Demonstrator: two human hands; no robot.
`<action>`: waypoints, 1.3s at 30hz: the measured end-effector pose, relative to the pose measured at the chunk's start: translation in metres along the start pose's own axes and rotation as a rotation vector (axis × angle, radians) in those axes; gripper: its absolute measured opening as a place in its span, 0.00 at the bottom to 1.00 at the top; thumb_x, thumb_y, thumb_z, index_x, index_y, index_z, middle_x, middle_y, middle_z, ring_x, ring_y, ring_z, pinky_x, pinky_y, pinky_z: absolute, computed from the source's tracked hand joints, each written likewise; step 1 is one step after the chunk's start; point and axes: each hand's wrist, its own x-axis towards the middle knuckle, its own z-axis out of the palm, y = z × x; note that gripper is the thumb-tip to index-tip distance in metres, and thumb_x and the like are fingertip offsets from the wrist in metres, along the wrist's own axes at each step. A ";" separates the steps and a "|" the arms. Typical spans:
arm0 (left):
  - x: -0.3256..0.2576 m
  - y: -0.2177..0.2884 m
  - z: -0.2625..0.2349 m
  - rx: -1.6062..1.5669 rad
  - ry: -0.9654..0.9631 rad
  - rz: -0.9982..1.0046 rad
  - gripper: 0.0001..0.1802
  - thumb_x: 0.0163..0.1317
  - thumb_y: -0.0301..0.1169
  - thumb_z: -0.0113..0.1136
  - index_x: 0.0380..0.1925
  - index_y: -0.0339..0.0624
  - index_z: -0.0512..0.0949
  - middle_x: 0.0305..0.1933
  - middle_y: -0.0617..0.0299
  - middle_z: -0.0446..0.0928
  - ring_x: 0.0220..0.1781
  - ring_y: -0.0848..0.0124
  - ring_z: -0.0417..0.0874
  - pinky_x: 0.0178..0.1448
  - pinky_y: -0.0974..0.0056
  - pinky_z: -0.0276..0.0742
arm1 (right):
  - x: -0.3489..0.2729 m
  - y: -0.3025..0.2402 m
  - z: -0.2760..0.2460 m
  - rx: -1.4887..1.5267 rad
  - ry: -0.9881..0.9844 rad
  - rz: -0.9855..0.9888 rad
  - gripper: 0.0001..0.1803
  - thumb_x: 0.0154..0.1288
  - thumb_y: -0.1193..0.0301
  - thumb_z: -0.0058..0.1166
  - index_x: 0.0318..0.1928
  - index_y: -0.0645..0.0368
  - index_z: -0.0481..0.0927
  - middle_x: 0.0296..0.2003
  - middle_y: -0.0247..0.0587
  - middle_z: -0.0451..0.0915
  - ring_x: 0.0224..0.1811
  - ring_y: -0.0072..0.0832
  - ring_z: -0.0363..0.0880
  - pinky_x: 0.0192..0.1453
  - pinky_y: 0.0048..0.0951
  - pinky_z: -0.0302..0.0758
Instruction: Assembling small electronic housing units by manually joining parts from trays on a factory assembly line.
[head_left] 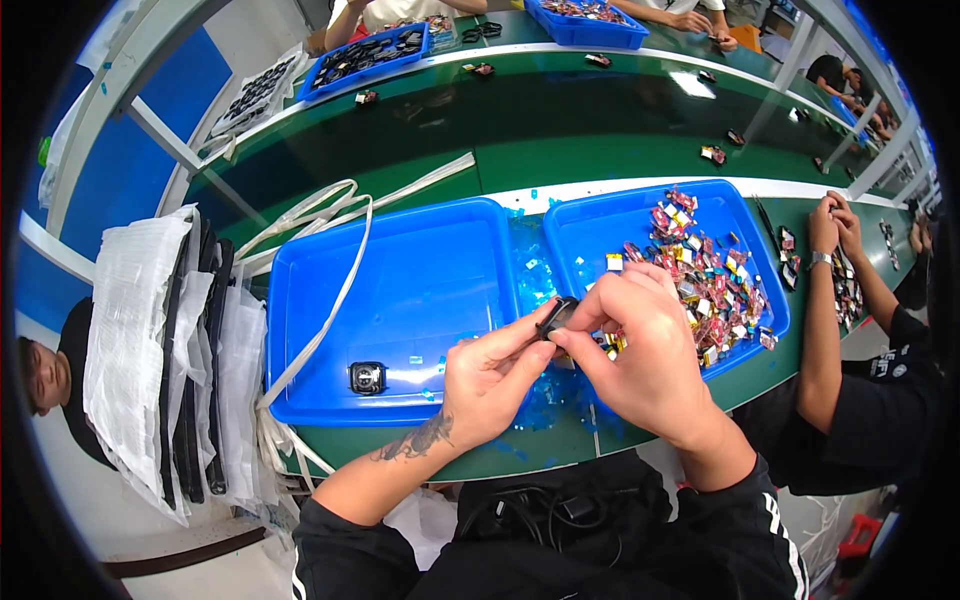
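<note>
Both hands meet over the gap between two blue trays. My left hand (492, 375) pinches a small black watch case (557, 316) between thumb and fingers. On the case's right side, my right hand (638, 335) grips it with bent fingers and thumb, so part of it is hidden. Another black watch case (367, 378) lies in the left blue tray (290, 300). Close beyond my right hand, the right blue tray (775, 290) holds a heap of small battery-and-circuit parts (715, 285), silvery, yellow and reddish.
Blue film scraps (540, 400) litter the green bench between the trays. A white strap (340, 300) crosses the left tray. Padded white sheets (135, 350) stand at the left. A co-worker's arms (825, 300) are at the right. Beyond runs a green conveyor (600, 120) with scattered parts.
</note>
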 end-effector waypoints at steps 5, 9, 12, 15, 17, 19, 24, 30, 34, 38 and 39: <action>-0.003 0.000 0.001 0.103 0.001 0.042 0.22 0.67 0.19 0.54 0.61 0.30 0.70 0.52 0.54 0.81 0.50 0.74 0.81 0.57 0.68 0.77 | -0.003 0.002 0.000 0.007 0.052 -0.077 0.12 0.42 0.80 0.69 0.23 0.57 0.76 0.20 0.33 0.74 0.25 0.32 0.72 0.44 0.35 0.65; -0.003 0.000 0.001 0.040 0.002 0.022 0.22 0.67 0.20 0.54 0.62 0.30 0.70 0.54 0.52 0.80 0.52 0.73 0.80 0.58 0.68 0.77 | -0.004 -0.003 0.005 -0.081 0.088 -0.082 0.13 0.42 0.81 0.69 0.23 0.56 0.75 0.20 0.32 0.73 0.26 0.32 0.72 0.45 0.35 0.65; 0.001 0.001 -0.006 -0.034 -0.033 -0.010 0.22 0.68 0.20 0.53 0.62 0.28 0.69 0.55 0.50 0.78 0.54 0.71 0.80 0.59 0.66 0.76 | -0.005 -0.006 0.004 -0.155 0.132 -0.100 0.14 0.41 0.81 0.69 0.23 0.56 0.73 0.22 0.35 0.73 0.28 0.34 0.72 0.43 0.35 0.66; 0.001 0.000 0.001 -0.099 -0.023 0.002 0.21 0.69 0.21 0.52 0.61 0.26 0.68 0.56 0.49 0.77 0.55 0.67 0.80 0.60 0.63 0.78 | -0.006 -0.006 0.003 -0.123 0.190 -0.063 0.16 0.41 0.80 0.70 0.25 0.58 0.72 0.27 0.39 0.72 0.30 0.36 0.72 0.40 0.35 0.67; 0.001 0.001 0.004 -0.100 -0.012 0.001 0.21 0.69 0.22 0.52 0.61 0.25 0.68 0.56 0.48 0.77 0.55 0.65 0.81 0.60 0.61 0.79 | -0.006 -0.002 0.007 -0.070 0.224 -0.016 0.18 0.40 0.80 0.70 0.26 0.59 0.71 0.29 0.42 0.72 0.32 0.37 0.72 0.38 0.34 0.68; 0.001 -0.001 0.005 -0.051 0.004 -0.006 0.21 0.70 0.23 0.51 0.61 0.25 0.68 0.56 0.48 0.76 0.55 0.64 0.80 0.60 0.60 0.79 | -0.005 0.007 0.012 0.005 0.173 -0.073 0.18 0.42 0.77 0.70 0.31 0.59 0.72 0.32 0.41 0.71 0.32 0.38 0.72 0.37 0.36 0.68; 0.007 0.008 0.007 -0.173 0.094 0.017 0.23 0.70 0.23 0.50 0.63 0.28 0.65 0.55 0.48 0.77 0.55 0.64 0.81 0.57 0.60 0.81 | -0.012 0.021 0.012 0.471 0.150 0.212 0.20 0.50 0.76 0.69 0.42 0.64 0.74 0.38 0.40 0.75 0.37 0.26 0.75 0.44 0.28 0.75; 0.009 0.013 0.007 -0.176 0.136 0.073 0.20 0.69 0.21 0.51 0.60 0.32 0.66 0.52 0.48 0.78 0.53 0.64 0.81 0.57 0.59 0.82 | -0.028 0.021 0.011 0.710 -0.023 0.449 0.15 0.60 0.79 0.62 0.47 0.66 0.77 0.37 0.37 0.79 0.39 0.19 0.79 0.47 0.22 0.80; 0.004 0.006 -0.003 -0.030 0.120 0.158 0.17 0.67 0.20 0.53 0.56 0.33 0.74 0.51 0.53 0.79 0.51 0.69 0.82 0.54 0.65 0.79 | -0.025 0.018 0.012 0.744 0.009 0.425 0.12 0.62 0.81 0.59 0.47 0.66 0.77 0.33 0.34 0.79 0.37 0.19 0.80 0.42 0.21 0.81; 0.008 0.014 -0.008 0.430 0.025 0.262 0.18 0.60 0.15 0.55 0.51 0.36 0.80 0.49 0.49 0.81 0.45 0.66 0.85 0.45 0.67 0.80 | -0.024 0.018 0.006 0.853 -0.047 0.472 0.12 0.63 0.81 0.58 0.47 0.66 0.77 0.34 0.35 0.79 0.36 0.18 0.80 0.40 0.20 0.80; 0.008 0.016 -0.007 0.493 0.013 0.308 0.19 0.59 0.16 0.56 0.51 0.36 0.80 0.49 0.48 0.81 0.45 0.64 0.85 0.45 0.67 0.80 | -0.024 0.020 0.005 0.850 -0.049 0.470 0.12 0.63 0.81 0.58 0.47 0.66 0.77 0.34 0.35 0.79 0.36 0.18 0.80 0.40 0.20 0.80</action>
